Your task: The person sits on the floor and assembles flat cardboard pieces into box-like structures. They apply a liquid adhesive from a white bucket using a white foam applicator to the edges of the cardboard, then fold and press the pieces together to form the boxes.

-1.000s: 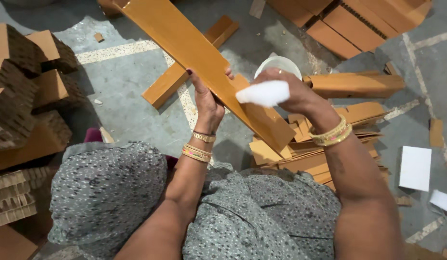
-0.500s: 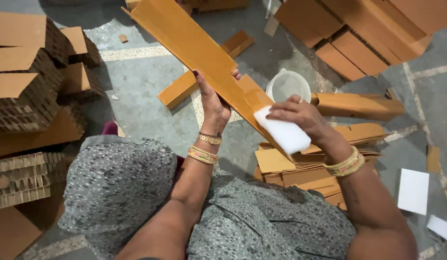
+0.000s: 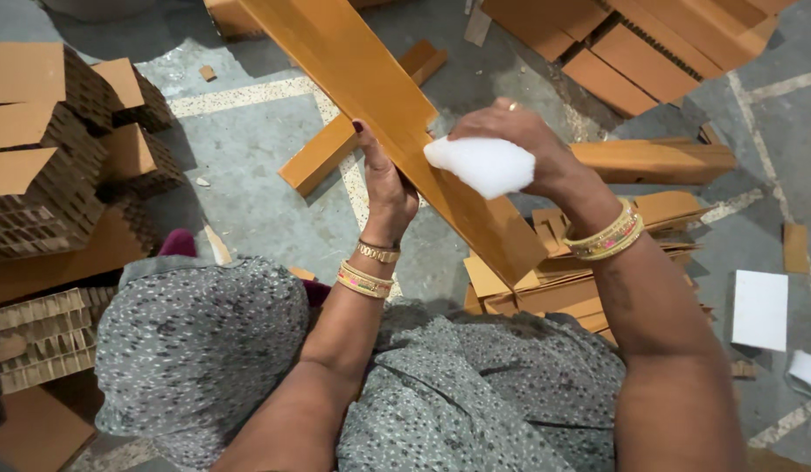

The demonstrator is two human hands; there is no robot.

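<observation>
Left hand (image 3: pixel 388 188) clenched on the long orange-brown board (image 3: pixel 396 122), thumb side wrapped over its near edge about mid-length; the board runs diagonally, low end just past the grip toward the lap, high end well beyond it and out of frame. Right hand (image 3: pixel 523 144) grasps a white foam pad (image 3: pixel 480 166), pad face touching the board right beside the left grip. To wipe well, I'd judge: keep the pad flat, stroke along the length away from the holding hand, and shift the left grip so no strip stays covered by fingers. Below the grip, a loose pile of short cardboard pieces (image 3: pixel 554 280). Beyond it, another board (image 3: pixel 353 144) lies on the floor (image 3: pixel 248 166); left of it, stacked honeycomb cardboard blocks (image 3: pixel 47 157).
</observation>
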